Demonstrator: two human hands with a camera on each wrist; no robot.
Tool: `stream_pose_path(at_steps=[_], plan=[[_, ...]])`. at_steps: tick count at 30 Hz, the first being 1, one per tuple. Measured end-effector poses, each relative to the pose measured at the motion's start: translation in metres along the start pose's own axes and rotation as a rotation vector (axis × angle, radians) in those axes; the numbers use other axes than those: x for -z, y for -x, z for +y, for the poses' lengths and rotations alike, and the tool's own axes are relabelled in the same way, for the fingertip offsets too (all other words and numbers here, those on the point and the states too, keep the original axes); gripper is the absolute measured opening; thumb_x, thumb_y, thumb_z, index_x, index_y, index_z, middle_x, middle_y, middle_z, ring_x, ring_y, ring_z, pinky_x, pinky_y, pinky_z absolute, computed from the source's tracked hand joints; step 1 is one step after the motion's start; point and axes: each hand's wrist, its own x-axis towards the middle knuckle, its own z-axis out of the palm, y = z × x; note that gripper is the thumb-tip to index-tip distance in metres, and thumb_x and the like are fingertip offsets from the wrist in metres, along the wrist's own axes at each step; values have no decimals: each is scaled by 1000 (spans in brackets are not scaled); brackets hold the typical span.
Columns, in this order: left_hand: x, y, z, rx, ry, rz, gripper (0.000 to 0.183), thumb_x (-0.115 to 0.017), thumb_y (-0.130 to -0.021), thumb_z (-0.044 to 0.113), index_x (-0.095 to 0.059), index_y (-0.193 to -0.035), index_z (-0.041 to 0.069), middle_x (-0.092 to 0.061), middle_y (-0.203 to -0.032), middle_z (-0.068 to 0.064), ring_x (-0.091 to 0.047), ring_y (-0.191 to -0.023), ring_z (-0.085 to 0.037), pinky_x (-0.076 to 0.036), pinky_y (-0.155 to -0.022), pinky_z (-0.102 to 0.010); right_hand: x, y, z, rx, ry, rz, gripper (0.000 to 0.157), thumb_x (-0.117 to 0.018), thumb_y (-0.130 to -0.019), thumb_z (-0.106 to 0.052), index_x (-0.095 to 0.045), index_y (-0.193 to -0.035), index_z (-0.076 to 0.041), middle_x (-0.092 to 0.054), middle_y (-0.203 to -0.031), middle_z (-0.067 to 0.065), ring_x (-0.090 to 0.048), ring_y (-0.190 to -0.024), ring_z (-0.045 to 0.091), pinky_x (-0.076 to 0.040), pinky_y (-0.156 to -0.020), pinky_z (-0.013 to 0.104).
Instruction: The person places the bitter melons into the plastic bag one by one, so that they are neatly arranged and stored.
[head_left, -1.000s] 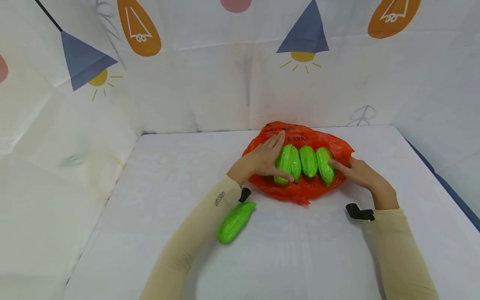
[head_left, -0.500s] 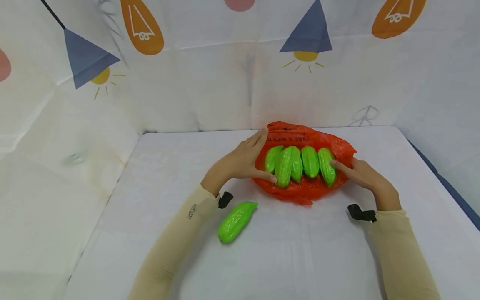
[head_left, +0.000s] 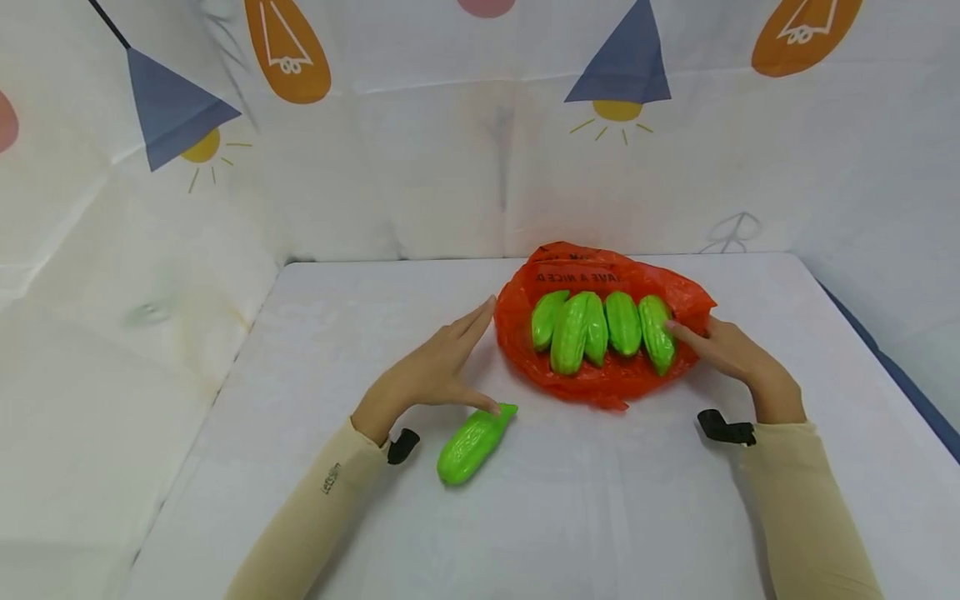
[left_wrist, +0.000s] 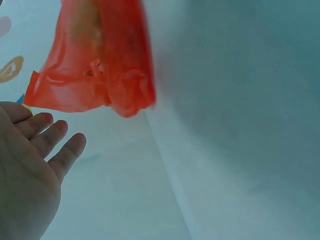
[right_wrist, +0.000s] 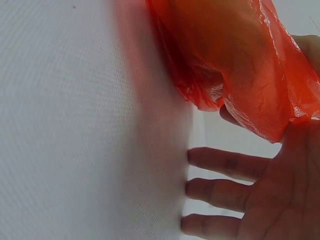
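On the white tabletop, an orange-red plastic bag (head_left: 592, 390) lies spread with its mouth up. Several glossy green gourds (head_left: 572, 333), like bitter melons, sit side by side in it. My right hand (head_left: 738, 357) pinches the bag's right rim, thumb inside by the rightmost gourd; in the right wrist view the other fingers stay straight below the bag (right_wrist: 250, 75). A single loose gourd (head_left: 474, 446) lies nearer me. My left hand (head_left: 429, 371) hovers beside it with fingers spread, thumb near its pointed tip, holding nothing. The left wrist view also has the bag (left_wrist: 120, 65).
A pale printed cloth (head_left: 420, 167) hangs behind the table's back edge and along its left side. White table surface (head_left: 360, 308) stretches left of the bag and in front of it. Black straps (head_left: 726, 427) sit at both wrists.
My left hand has left the bag's left side and moved left and toward me, to above the loose gourd. The leftmost gourd in the bag is now uncovered. My right hand keeps its place.
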Motion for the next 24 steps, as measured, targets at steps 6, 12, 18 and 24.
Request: stream_pose_path(at_steps=[6, 12, 18, 24], plan=[[-6, 8, -11, 8, -11, -33, 147, -80, -56, 73, 7, -158, 13, 0, -166, -3, -16, -152, -24, -28, -119, -50, -1, -1, -2, -9, 7, -2, 95, -32, -96, -67, -20, -149, 11, -42, -138, 34, -41, -124, 50, -34, -102, 71], [-17, 6, -8, 51, 9, -151, 149, -79, -54, 76, 14, -157, 20, 4, -166, -2, -7, -153, -20, -21, -121, -51, 1, 1, -1, -20, 0, -4, 95, -32, -96, -67, -17, -150, 11, -39, -140, 35, -39, -125, 50, -32, -102, 72], [-26, 4, -3, 37, 55, -230, 141, -75, -64, 75, 20, -154, 22, 11, -166, 1, 0, -153, -18, -17, -122, -52, 0, 1, 0, -39, -3, -20, 98, -31, -95, -69, -12, -152, 8, -35, -144, 34, -35, -129, 51, -31, -102, 74], [-20, 5, -7, 16, 3, -132, 121, -67, -81, 65, 8, -157, 9, 5, -166, -3, -5, -153, -22, -23, -121, -49, 1, -1, -1, -37, 7, -24, 99, -31, -95, -69, -12, -152, 9, -34, -145, 35, -34, -129, 52, -30, -102, 74]])
